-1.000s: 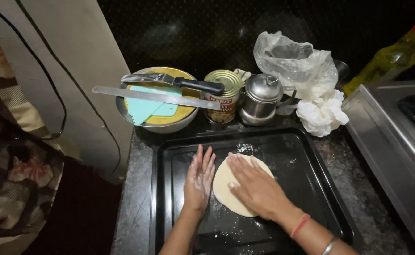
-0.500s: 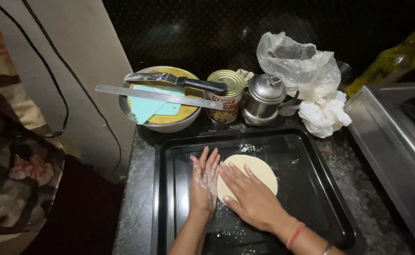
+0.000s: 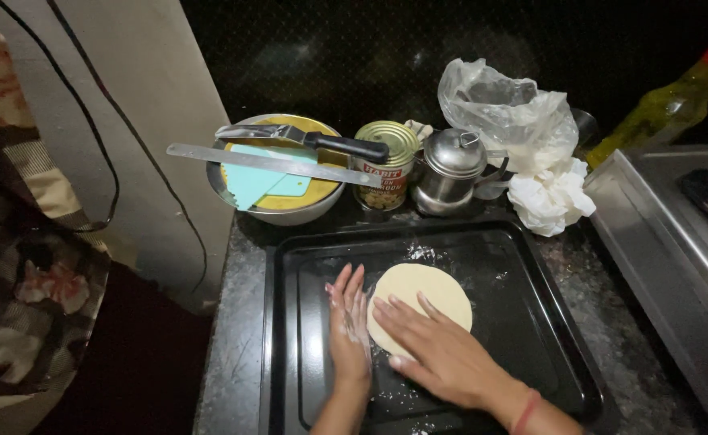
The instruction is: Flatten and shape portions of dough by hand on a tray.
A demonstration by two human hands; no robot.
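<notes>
A flat round disc of pale dough (image 3: 428, 290) lies in a black baking tray (image 3: 531, 266) dusted with flour. My right hand (image 3: 438, 350) rests flat on the dough's near half, fingers spread and pointing left. My left hand (image 3: 348, 322), floury, stands on its edge against the dough's left rim, fingers straight and pointing away from me. Neither hand holds anything.
Behind the tray stand a steel bowl (image 3: 277, 211) holding a teal scraper, with a long flat blade (image 3: 265, 163) and a black-handled spatula (image 3: 313, 139) across it, a tin can (image 3: 386, 165), a small steel pot (image 3: 450, 171), a plastic bag (image 3: 507, 113) and an oil bottle (image 3: 676, 93). A steel appliance (image 3: 668, 234) is at right.
Both hands have slid slightly toward me and turned over the dough; more of the disc's far half now shows. The view has shifted a little.
</notes>
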